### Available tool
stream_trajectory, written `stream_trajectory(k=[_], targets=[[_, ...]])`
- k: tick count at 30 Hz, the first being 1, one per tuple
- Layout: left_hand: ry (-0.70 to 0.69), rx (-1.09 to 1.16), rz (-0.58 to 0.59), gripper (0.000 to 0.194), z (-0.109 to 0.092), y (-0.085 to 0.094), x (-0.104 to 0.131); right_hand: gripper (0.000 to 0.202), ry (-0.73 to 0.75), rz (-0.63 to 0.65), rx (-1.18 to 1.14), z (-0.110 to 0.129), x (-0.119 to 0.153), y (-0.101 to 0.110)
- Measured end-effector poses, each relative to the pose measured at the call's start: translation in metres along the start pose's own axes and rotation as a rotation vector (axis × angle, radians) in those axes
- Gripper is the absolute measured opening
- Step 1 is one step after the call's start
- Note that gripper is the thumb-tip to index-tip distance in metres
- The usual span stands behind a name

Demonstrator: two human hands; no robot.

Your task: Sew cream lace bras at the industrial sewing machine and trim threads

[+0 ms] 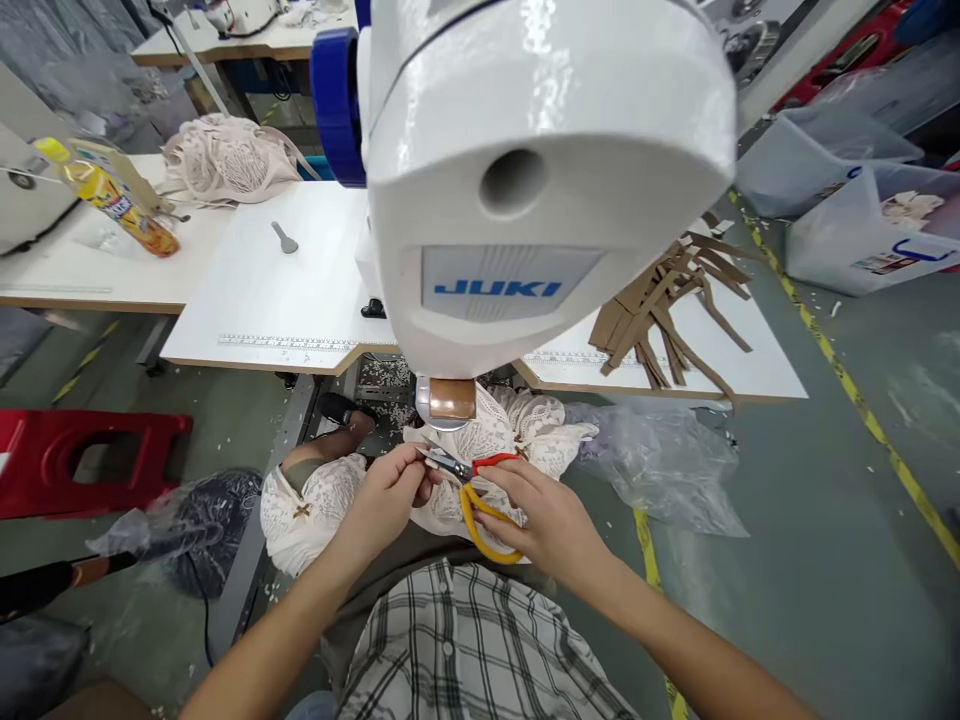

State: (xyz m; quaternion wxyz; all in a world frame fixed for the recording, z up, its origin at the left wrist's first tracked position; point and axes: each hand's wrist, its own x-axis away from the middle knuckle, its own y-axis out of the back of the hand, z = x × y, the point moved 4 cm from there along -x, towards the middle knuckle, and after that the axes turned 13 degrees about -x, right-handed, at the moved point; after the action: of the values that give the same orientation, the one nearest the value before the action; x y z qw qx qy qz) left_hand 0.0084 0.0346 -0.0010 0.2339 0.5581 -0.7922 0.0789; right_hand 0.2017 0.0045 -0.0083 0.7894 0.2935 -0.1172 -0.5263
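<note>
My right hand (536, 510) holds scissors (491, 552) with one red and one yellow handle, their blades pointing left toward my left hand. The fingers of my left hand (394, 490) are pinched together at the blade tips; what they hold is too small to make out. White lace garments (315, 505) lie over my lap, below and around both hands. Just above the hands is the head of a white sewing machine (510, 220), which hides part of the work table.
Brown strips (660, 310) hang over the front edge of the white table (300, 290). A bottle (120, 205) and a lace pile (229, 160) are at left. A red stool (90, 455) stands lower left, plastic bins (862, 235) at right.
</note>
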Motion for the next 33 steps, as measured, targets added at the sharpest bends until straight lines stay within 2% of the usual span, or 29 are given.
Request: stream_trajectory(k=[4, 8, 15, 20, 25, 29, 31, 33], targets=[[-0.027, 0.078, -0.015, 0.021, -0.001, 0.004, -0.001, 0.028, -0.1, 0.005, -0.13, -0.008, 0.008, 0.002], [-0.061, 0.045, -0.042, 0.032, -0.002, 0.011, -0.004, 0.04, -0.164, -0.059, -0.185, -0.012, 0.018, 0.0], [-0.049, -0.05, -0.038, 0.03, 0.005, 0.015, -0.009, 0.049, -0.159, -0.025, -0.22, -0.009, 0.008, -0.014], [-0.034, -0.106, -0.025, 0.028, 0.007, 0.019, -0.008, 0.041, -0.122, 0.004, -0.252, -0.011, -0.005, -0.015], [-0.002, -0.066, -0.059, 0.031, 0.003, 0.024, -0.009, 0.037, -0.173, 0.023, -0.289, -0.019, -0.001, -0.015], [-0.032, -0.056, -0.112, 0.027, -0.002, 0.03, -0.01, 0.031, -0.221, -0.028, -0.218, -0.025, 0.012, -0.003], [-0.069, -0.178, -0.151, 0.026, -0.004, 0.033, -0.008, 0.031, -0.249, -0.047, -0.153, -0.032, 0.014, 0.01], [-0.127, -0.393, -0.229, 0.024, -0.006, 0.037, -0.007, 0.032, -0.293, -0.069, -0.063, -0.046, 0.009, 0.028]])
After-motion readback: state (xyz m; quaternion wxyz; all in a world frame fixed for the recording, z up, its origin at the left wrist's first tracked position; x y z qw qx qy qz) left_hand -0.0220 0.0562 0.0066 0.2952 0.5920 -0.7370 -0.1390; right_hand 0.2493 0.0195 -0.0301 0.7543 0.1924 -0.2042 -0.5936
